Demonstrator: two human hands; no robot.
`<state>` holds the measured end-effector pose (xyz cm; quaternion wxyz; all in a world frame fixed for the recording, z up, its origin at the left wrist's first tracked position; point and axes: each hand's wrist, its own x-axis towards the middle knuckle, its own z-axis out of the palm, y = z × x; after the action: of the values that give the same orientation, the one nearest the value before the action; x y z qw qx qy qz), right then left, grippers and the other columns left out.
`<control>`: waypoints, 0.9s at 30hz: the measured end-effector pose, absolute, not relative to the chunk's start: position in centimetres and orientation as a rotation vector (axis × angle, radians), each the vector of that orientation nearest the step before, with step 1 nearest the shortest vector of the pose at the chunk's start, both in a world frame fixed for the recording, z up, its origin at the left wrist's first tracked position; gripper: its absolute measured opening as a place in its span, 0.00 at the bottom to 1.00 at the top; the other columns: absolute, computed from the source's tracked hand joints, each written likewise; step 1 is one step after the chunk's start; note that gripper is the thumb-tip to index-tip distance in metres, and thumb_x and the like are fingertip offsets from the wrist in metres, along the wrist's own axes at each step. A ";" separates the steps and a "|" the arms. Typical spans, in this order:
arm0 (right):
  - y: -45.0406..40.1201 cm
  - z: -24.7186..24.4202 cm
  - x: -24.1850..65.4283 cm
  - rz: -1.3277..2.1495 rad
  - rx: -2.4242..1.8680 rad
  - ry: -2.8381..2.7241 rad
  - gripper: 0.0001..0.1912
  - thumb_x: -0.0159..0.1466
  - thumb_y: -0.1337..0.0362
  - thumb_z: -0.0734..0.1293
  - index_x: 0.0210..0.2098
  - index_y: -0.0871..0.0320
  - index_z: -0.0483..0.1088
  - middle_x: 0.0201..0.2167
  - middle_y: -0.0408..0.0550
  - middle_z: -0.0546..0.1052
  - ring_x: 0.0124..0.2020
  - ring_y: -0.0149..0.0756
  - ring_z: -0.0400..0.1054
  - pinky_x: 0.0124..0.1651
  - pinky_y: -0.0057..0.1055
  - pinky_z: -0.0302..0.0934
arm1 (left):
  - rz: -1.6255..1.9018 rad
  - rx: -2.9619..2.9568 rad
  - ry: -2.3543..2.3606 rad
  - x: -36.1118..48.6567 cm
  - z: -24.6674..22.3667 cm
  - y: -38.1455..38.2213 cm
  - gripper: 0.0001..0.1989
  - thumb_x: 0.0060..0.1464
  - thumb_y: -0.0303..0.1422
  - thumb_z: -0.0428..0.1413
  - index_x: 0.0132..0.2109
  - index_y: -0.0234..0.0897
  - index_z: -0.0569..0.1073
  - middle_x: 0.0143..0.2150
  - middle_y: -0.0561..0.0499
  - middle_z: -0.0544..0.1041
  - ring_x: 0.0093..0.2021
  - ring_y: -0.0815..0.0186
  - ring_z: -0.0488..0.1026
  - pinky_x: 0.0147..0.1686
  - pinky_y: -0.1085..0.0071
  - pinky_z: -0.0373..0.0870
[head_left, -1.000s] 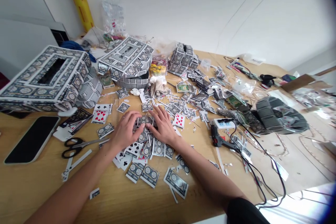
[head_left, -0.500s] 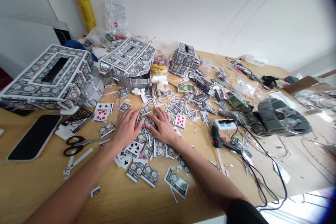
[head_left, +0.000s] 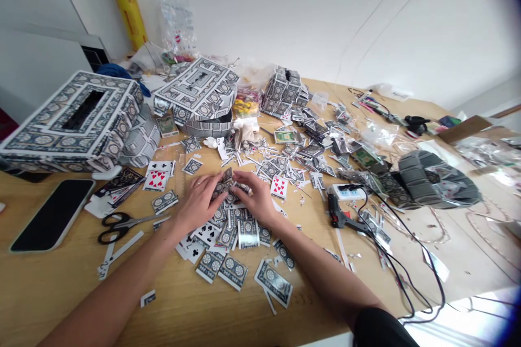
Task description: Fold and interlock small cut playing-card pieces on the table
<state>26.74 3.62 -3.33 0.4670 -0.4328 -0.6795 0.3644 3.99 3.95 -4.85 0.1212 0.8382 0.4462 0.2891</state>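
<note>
My left hand [head_left: 200, 200] and my right hand [head_left: 257, 198] face each other over a heap of patterned playing cards. Several cards [head_left: 226, 178] are bunched and tipped up between them, with the fingers of both hands curled around their edges. My fingers hide part of this bunch. Below the hands lie more loose cards, such as a face-up club card [head_left: 208, 232] and face-down cards [head_left: 233, 271]. A heart card [head_left: 279, 186] lies just right of my right hand.
Black-handled scissors [head_left: 122, 223] and a phone [head_left: 53, 214] lie left. Boxes covered in cards [head_left: 71, 119] stand behind. To the right are a glue gun [head_left: 341, 217], a power strip [head_left: 347, 192], trailing black cables and a grey card-built ring [head_left: 437, 180]. Card scraps cover the middle back.
Both hands have closed in on the heap, and cards that lay flat under the fingers are now gathered and tipped up between them. My right fingers are more curled.
</note>
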 end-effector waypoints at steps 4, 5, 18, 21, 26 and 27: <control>3.8 -4.3 26.3 1.168 -1.025 -1.502 0.27 0.65 0.55 0.80 0.60 0.50 0.75 0.54 0.53 0.81 0.52 0.44 0.82 0.57 0.44 0.79 | 0.815 2.443 1.233 4.1 -4.6 3.9 0.27 0.76 0.44 0.50 0.74 0.37 0.65 0.66 0.38 0.79 0.66 0.47 0.74 0.65 0.44 0.70; 3.9 -4.4 26.3 1.182 -1.034 -1.501 0.27 0.64 0.55 0.80 0.60 0.50 0.75 0.56 0.54 0.80 0.52 0.44 0.82 0.54 0.43 0.80 | 0.813 2.444 1.215 4.1 -4.5 3.8 0.26 0.76 0.43 0.50 0.73 0.38 0.66 0.65 0.39 0.79 0.65 0.47 0.74 0.65 0.45 0.70; 3.3 -3.1 26.5 1.036 -1.107 -1.563 0.12 0.72 0.51 0.72 0.46 0.52 0.74 0.48 0.50 0.85 0.48 0.43 0.81 0.51 0.40 0.75 | 1.026 2.505 1.094 4.5 -3.2 3.3 0.16 0.72 0.31 0.55 0.64 0.43 0.74 0.59 0.42 0.78 0.61 0.52 0.76 0.63 0.50 0.75; 3.0 -2.3 26.4 0.933 -1.181 -1.570 0.14 0.70 0.50 0.73 0.41 0.53 0.73 0.33 0.44 0.80 0.33 0.37 0.73 0.37 0.33 0.68 | 1.127 2.508 1.090 4.5 -3.1 3.1 0.27 0.70 0.30 0.58 0.72 0.44 0.64 0.61 0.41 0.77 0.63 0.51 0.75 0.64 0.49 0.76; 2.6 -1.1 26.3 0.961 -1.130 -1.702 0.17 0.69 0.52 0.71 0.31 0.53 0.65 0.28 0.40 0.71 0.31 0.34 0.63 0.37 0.33 0.60 | 1.062 2.570 1.038 4.4 -2.8 2.8 0.35 0.69 0.31 0.60 0.77 0.51 0.59 0.62 0.41 0.75 0.63 0.50 0.76 0.63 0.48 0.77; 2.5 -0.9 26.3 1.004 -1.098 -1.706 0.18 0.69 0.51 0.71 0.30 0.53 0.64 0.29 0.40 0.70 0.31 0.34 0.63 0.38 0.33 0.60 | 1.045 2.572 1.035 4.4 -2.7 2.7 0.34 0.69 0.32 0.61 0.76 0.52 0.60 0.62 0.42 0.75 0.62 0.50 0.77 0.63 0.48 0.77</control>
<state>26.26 2.54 -0.92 0.4250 -0.4389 -0.6823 0.4015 4.39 2.74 -2.73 0.0891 0.8647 0.3478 0.3512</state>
